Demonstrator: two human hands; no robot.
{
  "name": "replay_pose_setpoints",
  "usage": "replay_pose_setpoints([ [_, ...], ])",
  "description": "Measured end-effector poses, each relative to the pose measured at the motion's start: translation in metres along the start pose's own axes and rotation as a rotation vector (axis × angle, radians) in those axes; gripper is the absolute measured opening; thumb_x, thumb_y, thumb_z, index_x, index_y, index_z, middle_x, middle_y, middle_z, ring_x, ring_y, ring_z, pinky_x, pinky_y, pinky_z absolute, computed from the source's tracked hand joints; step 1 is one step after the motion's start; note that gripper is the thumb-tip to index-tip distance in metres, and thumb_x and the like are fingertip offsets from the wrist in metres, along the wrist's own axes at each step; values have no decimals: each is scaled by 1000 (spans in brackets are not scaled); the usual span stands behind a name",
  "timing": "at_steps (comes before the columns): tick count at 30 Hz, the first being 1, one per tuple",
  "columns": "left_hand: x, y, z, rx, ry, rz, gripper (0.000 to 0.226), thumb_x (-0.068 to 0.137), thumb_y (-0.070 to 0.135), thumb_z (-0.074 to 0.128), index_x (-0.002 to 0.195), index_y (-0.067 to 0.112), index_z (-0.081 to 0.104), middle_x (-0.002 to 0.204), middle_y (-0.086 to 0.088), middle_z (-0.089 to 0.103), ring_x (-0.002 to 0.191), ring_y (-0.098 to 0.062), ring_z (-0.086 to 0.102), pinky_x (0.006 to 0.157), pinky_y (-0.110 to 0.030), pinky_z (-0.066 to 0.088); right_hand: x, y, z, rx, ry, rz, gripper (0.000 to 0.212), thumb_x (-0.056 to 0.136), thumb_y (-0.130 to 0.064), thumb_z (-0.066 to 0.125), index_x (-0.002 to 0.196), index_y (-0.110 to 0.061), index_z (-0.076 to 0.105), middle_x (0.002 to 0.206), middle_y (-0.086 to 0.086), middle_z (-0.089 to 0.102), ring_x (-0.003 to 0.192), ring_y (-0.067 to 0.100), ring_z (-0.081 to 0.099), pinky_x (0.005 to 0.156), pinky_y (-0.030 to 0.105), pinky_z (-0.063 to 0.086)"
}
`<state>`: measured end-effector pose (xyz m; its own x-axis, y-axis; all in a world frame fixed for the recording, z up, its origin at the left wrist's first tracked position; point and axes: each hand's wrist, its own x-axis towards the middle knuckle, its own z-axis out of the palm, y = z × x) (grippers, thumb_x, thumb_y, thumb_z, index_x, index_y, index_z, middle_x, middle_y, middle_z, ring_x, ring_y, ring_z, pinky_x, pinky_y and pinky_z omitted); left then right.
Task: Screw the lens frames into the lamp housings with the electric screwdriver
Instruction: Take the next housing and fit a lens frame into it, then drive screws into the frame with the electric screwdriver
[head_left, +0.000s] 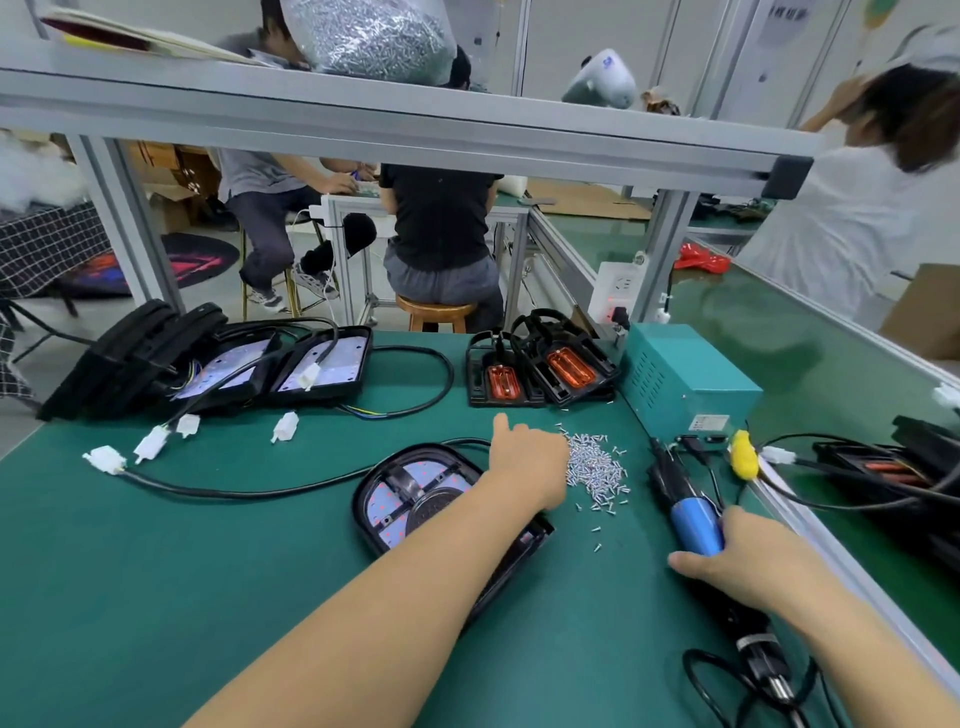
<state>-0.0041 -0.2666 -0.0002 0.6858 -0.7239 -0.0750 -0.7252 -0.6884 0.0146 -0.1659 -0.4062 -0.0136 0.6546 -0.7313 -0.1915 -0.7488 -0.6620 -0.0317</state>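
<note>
A black lamp housing (415, 493) with a lens frame on it lies on the green mat in front of me, partly under my left forearm. My left hand (527, 460) reaches over it into a loose pile of small silver screws (597, 467); its fingertips are hidden in the pile. My right hand (748, 561) lies on the blue-and-black electric screwdriver (691, 514), which lies flat on the mat, tip pointing away from me. Several more housings (317, 369) lie at the back left. Black lens frames with orange inserts (540, 371) stand at the back centre.
A teal power box (685, 384) stands at the back right. Black cables with white connectors (150, 444) trail across the left of the mat. More lamp parts (904, 467) lie at the right edge. An aluminium frame shelf (363, 119) runs overhead. People sit and stand behind.
</note>
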Motion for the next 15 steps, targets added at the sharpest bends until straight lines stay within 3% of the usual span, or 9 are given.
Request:
replay_pose_setpoints([
  [6, 3, 2, 8, 50, 63, 26, 32, 80, -1, 52, 59, 15, 35, 58, -1, 38, 74, -25, 47, 102, -42, 24, 9, -1, -10, 63, -72, 29, 41, 72, -48, 72, 78, -16, 47, 72, -3, 53, 61, 12, 49, 50, 25, 34],
  [12, 4, 0, 7, 5, 16, 55, 30, 79, -4, 47, 60, 15, 32, 58, -1, 36, 56, -18, 32, 102, -42, 22, 10, 13, -10, 690, -105, 25, 24, 74, -23, 76, 67, -9, 57, 50, -1, 45, 45, 16, 37, 46, 23, 24],
  [15, 5, -1, 7, -4, 26, 59, 33, 80, -5, 45, 58, 15, 31, 57, -1, 33, 54, -18, 30, 103, -40, 22, 10, 13, -17, 1068, -160, 48, 15, 79, -14, 74, 83, -5, 63, 56, 4, 54, 51, 18, 46, 51, 26, 34],
])
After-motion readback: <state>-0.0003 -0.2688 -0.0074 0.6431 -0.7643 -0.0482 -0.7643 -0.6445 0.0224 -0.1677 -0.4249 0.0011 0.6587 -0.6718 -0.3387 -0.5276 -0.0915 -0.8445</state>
